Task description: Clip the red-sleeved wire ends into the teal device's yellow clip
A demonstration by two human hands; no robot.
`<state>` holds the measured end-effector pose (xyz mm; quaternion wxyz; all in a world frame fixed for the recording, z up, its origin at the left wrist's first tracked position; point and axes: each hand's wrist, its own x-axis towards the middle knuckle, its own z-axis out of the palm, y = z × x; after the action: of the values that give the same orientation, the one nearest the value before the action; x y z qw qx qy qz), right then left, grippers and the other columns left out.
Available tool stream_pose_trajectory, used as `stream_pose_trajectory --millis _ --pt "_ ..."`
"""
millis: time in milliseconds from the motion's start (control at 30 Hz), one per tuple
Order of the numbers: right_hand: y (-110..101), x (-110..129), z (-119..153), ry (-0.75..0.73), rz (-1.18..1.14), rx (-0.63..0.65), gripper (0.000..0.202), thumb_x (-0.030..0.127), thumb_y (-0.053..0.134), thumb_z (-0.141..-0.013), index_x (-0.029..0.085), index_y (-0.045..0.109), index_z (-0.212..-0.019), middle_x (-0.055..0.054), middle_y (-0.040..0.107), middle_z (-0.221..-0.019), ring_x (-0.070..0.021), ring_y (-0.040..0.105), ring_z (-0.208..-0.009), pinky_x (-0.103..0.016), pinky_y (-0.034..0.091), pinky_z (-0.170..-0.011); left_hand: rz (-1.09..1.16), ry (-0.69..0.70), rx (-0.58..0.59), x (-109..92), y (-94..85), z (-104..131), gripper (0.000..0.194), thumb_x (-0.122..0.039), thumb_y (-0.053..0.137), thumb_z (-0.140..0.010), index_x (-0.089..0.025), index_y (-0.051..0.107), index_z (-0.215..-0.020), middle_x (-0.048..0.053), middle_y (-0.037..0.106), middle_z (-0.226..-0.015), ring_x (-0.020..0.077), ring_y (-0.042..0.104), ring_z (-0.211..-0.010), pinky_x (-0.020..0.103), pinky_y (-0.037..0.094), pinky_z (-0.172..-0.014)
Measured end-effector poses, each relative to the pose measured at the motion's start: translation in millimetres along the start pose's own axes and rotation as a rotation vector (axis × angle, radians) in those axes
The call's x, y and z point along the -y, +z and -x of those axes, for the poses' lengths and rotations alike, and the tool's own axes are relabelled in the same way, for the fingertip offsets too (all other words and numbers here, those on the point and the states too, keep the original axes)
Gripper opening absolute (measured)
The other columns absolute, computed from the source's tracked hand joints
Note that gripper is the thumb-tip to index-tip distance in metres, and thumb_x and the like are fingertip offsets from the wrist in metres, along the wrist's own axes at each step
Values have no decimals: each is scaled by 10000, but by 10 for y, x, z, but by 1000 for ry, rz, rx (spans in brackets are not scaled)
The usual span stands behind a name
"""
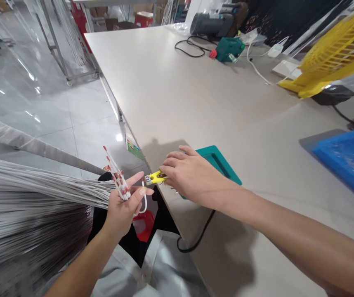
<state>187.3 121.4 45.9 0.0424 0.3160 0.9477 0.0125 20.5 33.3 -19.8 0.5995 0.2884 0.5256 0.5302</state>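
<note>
While my left hand [124,206] grasps red-tipped white cables [119,181] beside the table edge, my right hand [189,173] pinching a yellow-handled tool [156,177], its head near one looped cable end [143,183], teal tray [215,159] beneath.

One head-worn camera looks forward and down at close range on both hands [158,185] and table [177,82].

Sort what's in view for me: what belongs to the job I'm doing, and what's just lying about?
In use:
- white cables, in your left hand
- yellow tool, in your right hand
- teal tray beneath that hand, probably

Seemingly just lying about:
- yellow fan
- blue tray
- green device
- grey motor
</note>
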Motion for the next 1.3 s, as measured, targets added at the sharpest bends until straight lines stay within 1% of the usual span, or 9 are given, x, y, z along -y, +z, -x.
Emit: stream_pose_trajectory --millis 67,200,400,567,733,867,1167,1233,1300 --pt "11 -8 -16 -10 -7 4 125 164 548 -795 167 618 -691 -44 670 -751 -207 559 -850 -382 271 -839 -14 -12 -3 -1 22 -8 498 -278 653 -732 -142 546 -1199 63 711 -724 29 333 -376 184 274 -360" --pt "57 -17 -20 -7 -10 -36 165 92 528 -768 168 602 -641 -43 674 -702 -203 564 -838 -400 256 -842 -68 -46 -14 -13 46 -19 520 -292 661 -717 -133 554 -1201 74 710 -726 32 346 -373 186 288 -357" --pt "71 -20 -7 -9 -21 -47 175 87 521 -768 170 594 -633 -35 670 -671 -209 562 -870 -426 233 -872 -144 -69 -44 -66 57 -35 523 -289 668 -694 -116 578 -1179 89 715 -717 37 349 -367 189 291 -347" --pt "57 -14 7 -11 -27 -27 171 90 516 -779 169 592 -648 -29 667 -677 -209 563 -883 -440 216 -899 -189 -65 -5 -34 11 -52 495 -284 642 -724 -123 572 -1187 77 712 -721 37 342 -379 188 301 -358" --pt "57 -9 17 11 -19 -43 96 231 559 -801 163 628 -802 -71 678 -828 -235 557 -918 -469 207 -934 -218 -28 6 -14 7 -55 454 -281 640 -730 -138 599 -1159 58 706 -713 42 359 -392 190 316 -375" --pt "61 6 16 25 -18 -42 328 330 658 -735 137 605 -995 -99 672 -902 -256 562 -928 -489 208 -959 -226 -17 -35 -30 36 -33 445 -280 638 -726 -130 607 -1145 50 706 -708 41 356 -395 187 321 -378" --pt "56 9 12 8 -24 -40 381 357 668 -736 147 593 -1044 -101 678 -895 -248 583 -910 -530 231 -979 -174 -22 -51 -49 -20 35 456 -296 659 -700 -133 603 -1122 51 709 -722 43 364 -387 190 304 -366" --pt "54 16 34 3 -42 -81 421 400 661 -734 133 591 -1053 -109 674 -899 -270 573 -947 -541 260 -974 -147 -30 -60 -38 -47 54 484 -295 667 -700 -135 559 -1144 50 709 -726 39 360 -385 182 295 -363" --pt "59 76 78 -8 -98 -207 442 420 632 -755 112 583 -1069 -124 661 -939 -283 556 -992 -512 330 -954 -100 -29 -76 -28 -81 74 431 -290 671 -704 -145 540 -1088 41 705 -710 35 355 -379 173 285 -361"
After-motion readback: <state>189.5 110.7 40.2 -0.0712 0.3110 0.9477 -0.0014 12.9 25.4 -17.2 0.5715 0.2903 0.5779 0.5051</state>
